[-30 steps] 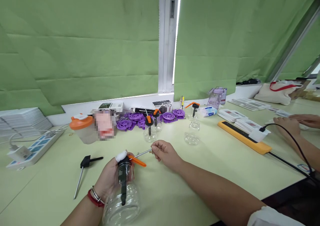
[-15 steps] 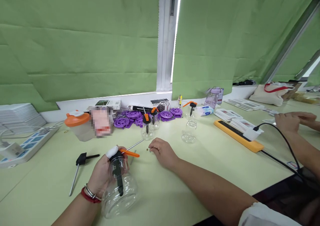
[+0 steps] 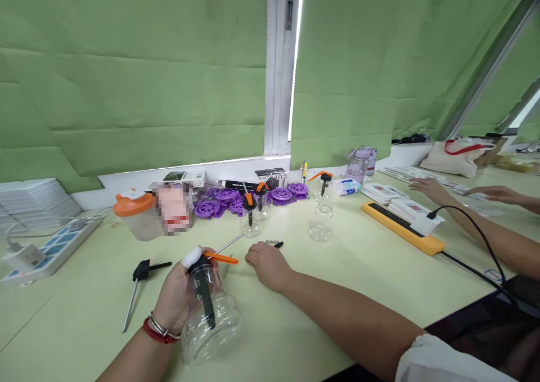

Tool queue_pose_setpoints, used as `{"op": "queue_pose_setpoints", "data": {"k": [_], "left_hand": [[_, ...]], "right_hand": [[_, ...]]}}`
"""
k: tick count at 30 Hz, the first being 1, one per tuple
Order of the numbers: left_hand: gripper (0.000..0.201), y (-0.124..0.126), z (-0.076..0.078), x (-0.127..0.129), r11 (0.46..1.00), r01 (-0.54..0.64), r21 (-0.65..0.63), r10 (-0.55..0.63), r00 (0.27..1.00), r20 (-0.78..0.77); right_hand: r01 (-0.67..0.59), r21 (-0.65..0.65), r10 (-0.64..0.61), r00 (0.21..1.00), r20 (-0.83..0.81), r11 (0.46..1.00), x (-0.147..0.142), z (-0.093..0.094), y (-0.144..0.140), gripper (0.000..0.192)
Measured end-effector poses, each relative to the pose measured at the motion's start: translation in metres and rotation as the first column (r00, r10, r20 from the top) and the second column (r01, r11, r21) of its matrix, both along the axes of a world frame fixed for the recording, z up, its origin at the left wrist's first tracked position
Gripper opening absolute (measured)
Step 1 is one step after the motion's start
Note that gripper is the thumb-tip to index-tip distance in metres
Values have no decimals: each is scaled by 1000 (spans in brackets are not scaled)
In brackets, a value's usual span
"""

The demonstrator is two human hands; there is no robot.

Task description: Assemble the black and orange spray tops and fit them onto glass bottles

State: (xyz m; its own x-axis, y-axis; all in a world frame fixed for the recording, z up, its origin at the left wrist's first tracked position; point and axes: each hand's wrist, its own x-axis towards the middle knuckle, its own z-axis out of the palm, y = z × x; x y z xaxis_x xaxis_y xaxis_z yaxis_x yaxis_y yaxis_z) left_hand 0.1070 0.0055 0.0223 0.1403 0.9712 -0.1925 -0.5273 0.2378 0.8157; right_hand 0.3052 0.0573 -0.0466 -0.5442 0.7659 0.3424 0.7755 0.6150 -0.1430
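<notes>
Bright, even daylight, glare at the blind gap, wide-angle stretching at edges.

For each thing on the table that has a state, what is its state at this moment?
Left hand: closed around the clear bottle.
Clear bottle: tilted, pump head with orange trigger fitted on top.
Right hand: on the table, fingers by the small spring.
Small spring: lying loose.
Loose pump head: lying flat, not fitted.
Bottle without head: upright, open.
Orange-lidded jar: closed.

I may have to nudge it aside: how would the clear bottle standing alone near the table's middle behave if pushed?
The clear bottle looks empty and thin-walled, so probably light and easily slid. Uncapped and upright, it might tip. Once down, its round body would likely roll.
</notes>
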Motion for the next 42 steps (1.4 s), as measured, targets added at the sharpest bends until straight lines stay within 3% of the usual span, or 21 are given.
{"op": "queue_pose_setpoints", "data": {"k": [4, 7, 10, 12, 13, 14, 15, 17, 18, 19, 20, 23, 26, 30, 33, 36, 37, 39, 41, 42], "left_hand": [[15, 0, 1, 1, 1000, -20, 10, 20, 1000, 2], [14, 1, 1, 1, 999, -42, 0, 42, 999, 4], [17, 2, 1, 1, 994, -108, 11, 108, 994, -26], [22, 3, 1, 2, 982, -178, 56, 181, 982, -53], [24, 3, 1, 2, 975, -205, 90, 211, 976, -59], [27, 3, 0, 3, 966, -219, 136, 230, 971, -63], [30, 3, 0, 5, 956, -223, 191, 240, 968, -71], [33, 0, -2, 8, 927, -202, 316, 249, 962, -115], [32, -2, -2, 9, 909, -184, 373, 259, 953, -160], [30, -5, -3, 11, 893, -165, 418, 274, 937, -217], [28, -7, -3, 12, 881, -142, 451, 292, 914, -283], [24, -12, -2, 13, 847, -61, 527, 334, 833, -440], [20, -12, -2, 11, 825, -10, 565, 351, 793, -498], [16, -10, -5, 8, 849, 28, 528, 352, 715, -604], [16, -10, -10, 9, 849, -18, 528, 395, 685, -612], [17, -8, -14, 13, 841, -74, 536, 419, 716, -559], [19, -7, -15, 14, 852, -79, 518, 406, 724, -557], [27, -5, -16, 16, 896, -83, 437, 351, 736, -580], [33, -2, -17, 16, 940, -89, 331, 282, 747, -601], [35, -2, -17, 16, 952, -95, 291, 259, 757, -600]], "right_hand": [[-4, -2, 4, 997, -78, 1000, 0, 3, 1, 15], [32, 3, -30, 967, -252, 999, 5, 11, -2, 17], [54, -23, -58, 852, -520, 998, 13, 22, -9, 17], [-53, -174, -80, 734, -674, 983, 18, 29, -16, 25], [-178, -302, -107, 676, -729, 937, 20, 31, -20, 33], [-341, -436, -145, 626, -766, 833, 21, 33, -24, 44], [-508, -537, -189, 584, -789, 674, 21, 35, -28, 56], [-747, -585, -274, 518, -810, 317, 20, 37, -33, 73], [-807, -554, -315, 483, -817, 202, 20, 38, -35, 75], [-844, -517, -351, 445, -824, 144, 19, 39, -36, 75], [-864, -486, -384, 408, -828, 131, 19, 39, -36, 72], [-870, -466, -444, 358, -821, 160, 23, 42, -33, 63], [-850, -513, -454, 411, -790, 122, 30, 45, -30, 58], [-834, -548, -468, 460, -754, 63, 34, 51, -30, 53], [-817, -572, -495, 465, -734, 79, 34, 53, -30, 51], [-778, -596, -461, 463, -757, 197, 35, 55, -31, 51], [-750, -604, -405, 481, -778, 270, 36, 55, -32, 54], [-657, -592, -215, 565, -797, 467, 37, 58, -35, 65], [-552, -474, 18, 664, -747, 686, 39, 61, -40, 78], [-515, -375, 129, 703, -700, 771, 39, 63, -42, 79]]}}
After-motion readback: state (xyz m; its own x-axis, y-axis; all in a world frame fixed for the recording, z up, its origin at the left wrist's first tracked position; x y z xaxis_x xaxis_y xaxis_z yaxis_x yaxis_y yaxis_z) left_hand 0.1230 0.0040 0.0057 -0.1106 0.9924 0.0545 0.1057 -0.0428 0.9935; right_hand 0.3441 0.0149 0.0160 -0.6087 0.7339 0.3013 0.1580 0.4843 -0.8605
